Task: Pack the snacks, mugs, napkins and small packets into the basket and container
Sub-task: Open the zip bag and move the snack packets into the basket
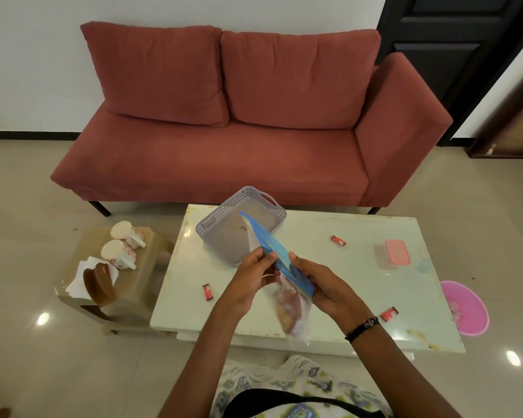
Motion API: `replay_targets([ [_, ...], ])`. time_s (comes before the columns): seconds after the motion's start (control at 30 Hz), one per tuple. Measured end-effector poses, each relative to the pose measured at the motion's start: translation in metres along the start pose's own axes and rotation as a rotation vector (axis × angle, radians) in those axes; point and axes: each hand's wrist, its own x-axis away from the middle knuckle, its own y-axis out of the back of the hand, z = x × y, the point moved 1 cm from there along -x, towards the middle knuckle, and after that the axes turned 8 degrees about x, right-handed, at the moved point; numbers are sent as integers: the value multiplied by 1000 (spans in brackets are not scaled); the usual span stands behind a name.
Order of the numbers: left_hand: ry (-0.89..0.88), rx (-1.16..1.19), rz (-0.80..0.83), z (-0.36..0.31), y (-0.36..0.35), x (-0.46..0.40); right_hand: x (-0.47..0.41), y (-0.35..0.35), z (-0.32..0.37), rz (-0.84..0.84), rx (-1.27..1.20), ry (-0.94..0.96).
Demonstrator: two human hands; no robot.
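Observation:
Both my hands hold a clear zip bag of snacks point(292, 312) with a blue seal strip, above the near middle of the white table point(360, 297). My left hand point(251, 279) pinches the strip from the left. My right hand point(317, 285) grips it from the right. A grey perforated basket point(212, 230) stands just behind, at the table's far left. A pink-lidded container point(396, 252) sits at the right. Three small red packets point(207, 292) point(338, 240) point(389, 313) lie scattered on the table. Two white mugs point(124, 232) point(117, 254) and napkins point(79, 282) in a brown holder sit on a stool at left.
A red sofa point(239, 131) stands behind the table. A brown stool point(145, 285) touches the table's left side. A pink bowl point(468, 309) lies on the floor to the right. A dark door point(453, 40) is at the far right.

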Motion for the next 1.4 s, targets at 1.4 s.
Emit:
replay_targets([
  [1.4,225,-281,155,38,-8,39,36,5,-34,73,694,114],
])
